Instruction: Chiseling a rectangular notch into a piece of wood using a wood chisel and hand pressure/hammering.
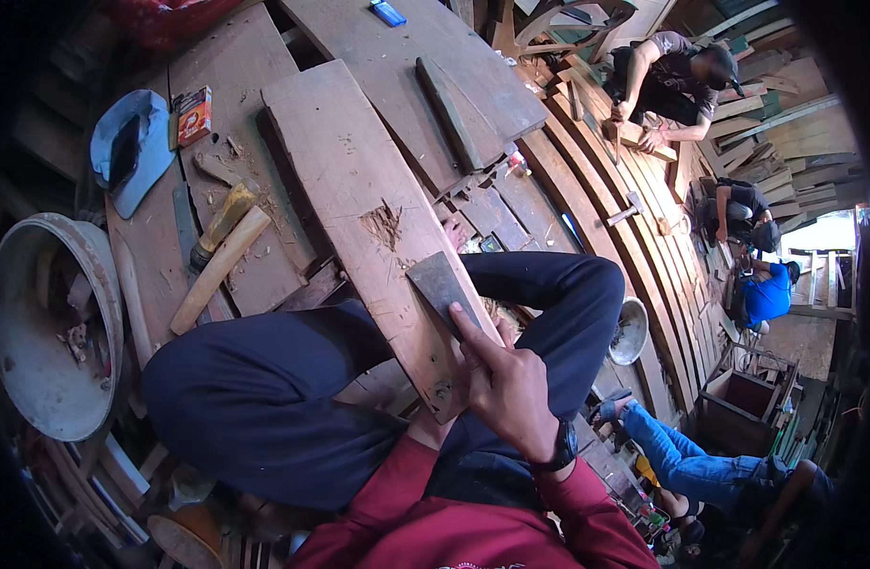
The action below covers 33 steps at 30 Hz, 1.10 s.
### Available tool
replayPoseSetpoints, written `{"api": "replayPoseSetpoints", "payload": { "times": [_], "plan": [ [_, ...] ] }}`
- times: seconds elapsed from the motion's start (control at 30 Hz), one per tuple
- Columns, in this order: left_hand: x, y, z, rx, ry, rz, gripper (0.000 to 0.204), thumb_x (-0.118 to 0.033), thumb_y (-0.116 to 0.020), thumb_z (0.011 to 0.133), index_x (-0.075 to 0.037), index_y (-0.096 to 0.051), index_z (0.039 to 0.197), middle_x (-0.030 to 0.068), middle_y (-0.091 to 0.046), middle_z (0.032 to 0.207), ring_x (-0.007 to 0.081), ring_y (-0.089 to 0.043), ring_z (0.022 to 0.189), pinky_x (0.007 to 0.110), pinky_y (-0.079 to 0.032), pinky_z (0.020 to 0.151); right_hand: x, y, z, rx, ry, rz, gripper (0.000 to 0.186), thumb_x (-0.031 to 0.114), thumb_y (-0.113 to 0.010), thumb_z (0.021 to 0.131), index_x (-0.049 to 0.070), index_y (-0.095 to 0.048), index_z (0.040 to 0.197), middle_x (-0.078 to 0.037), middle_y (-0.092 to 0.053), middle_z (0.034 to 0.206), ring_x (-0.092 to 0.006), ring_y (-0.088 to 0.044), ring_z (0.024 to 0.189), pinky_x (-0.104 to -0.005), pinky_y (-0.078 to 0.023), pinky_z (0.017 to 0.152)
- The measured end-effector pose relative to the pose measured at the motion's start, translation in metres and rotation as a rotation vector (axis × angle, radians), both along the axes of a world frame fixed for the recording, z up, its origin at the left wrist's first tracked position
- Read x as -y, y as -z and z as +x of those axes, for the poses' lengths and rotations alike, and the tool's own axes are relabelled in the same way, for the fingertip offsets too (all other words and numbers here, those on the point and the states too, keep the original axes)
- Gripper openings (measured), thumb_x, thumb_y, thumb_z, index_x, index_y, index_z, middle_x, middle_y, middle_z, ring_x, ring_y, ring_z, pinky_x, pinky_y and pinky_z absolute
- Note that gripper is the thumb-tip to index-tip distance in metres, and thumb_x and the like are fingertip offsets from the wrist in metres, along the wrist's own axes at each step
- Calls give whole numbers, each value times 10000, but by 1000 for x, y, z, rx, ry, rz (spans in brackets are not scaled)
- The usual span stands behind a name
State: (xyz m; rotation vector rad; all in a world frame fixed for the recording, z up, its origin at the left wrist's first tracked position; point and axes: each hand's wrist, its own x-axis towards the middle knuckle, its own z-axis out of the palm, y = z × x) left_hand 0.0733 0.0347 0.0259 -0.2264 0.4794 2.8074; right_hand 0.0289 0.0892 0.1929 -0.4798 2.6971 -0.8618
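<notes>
A long wooden board [335, 156] slants from the upper middle down to my lap, with a rough, splintered hollow in its face. My right hand [506, 384], with a dark watch at the wrist, is closed around a flat, wide metal blade [435, 289]. Its index finger stretches along the blade, which lies against the board's right side below the hollow. My left hand [431, 429] goes under the board's near end; its fingers are mostly hidden by the wood, so I cannot see how they are set.
On the planks at left lie a wooden mallet [224, 228], a wooden stick [222, 270], a light blue cap [136, 142] and a small red box [193, 116]. A big pale bucket [55, 327] stands far left. Long timbers [634, 242] run along the right, where other people work.
</notes>
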Motion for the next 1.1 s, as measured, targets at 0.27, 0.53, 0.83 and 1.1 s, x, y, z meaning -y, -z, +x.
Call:
{"api": "replayPoseSetpoints", "payload": {
  "times": [0.27,0.53,0.83,1.1],
  "plan": [
    [3,2,1,-3,5,-2,435,-377,-405,1038,-73,-439,1347,109,-523,1217,197,-521,1185,438,-384,1076,-1,4,1,-16,-5,-3,570,62,-574,880,257,-570,1416,-244,-591,652,-399,-627,568,-457,-525,614],
    [-1,4,1,-14,-5,-20,438,-377,-395,1041,-74,-436,1355,111,-519,1226,199,-516,1194,448,-376,1084,-2,-5,-2,69,-7,37,544,57,-583,888,236,-584,1401,-245,-652,790,-393,-643,600,-443,-520,603],
    [-22,12,-12,178,123,645,334,-365,-443,1035,-46,-540,1036,71,-518,978,204,-517,950,364,-442,887,-45,-24,27,125,-40,115,562,106,-613,914,240,-527,1453,-139,-613,635,-329,-623,538,-424,-466,516],
    [-19,13,-17,62,166,619,343,-326,-408,1052,-68,-512,851,30,-455,837,151,-462,842,300,-412,817,-47,-25,31,122,-102,92,544,155,-673,905,240,-557,1430,-119,-624,640,-319,-618,532,-404,-480,532]
  ]
}}
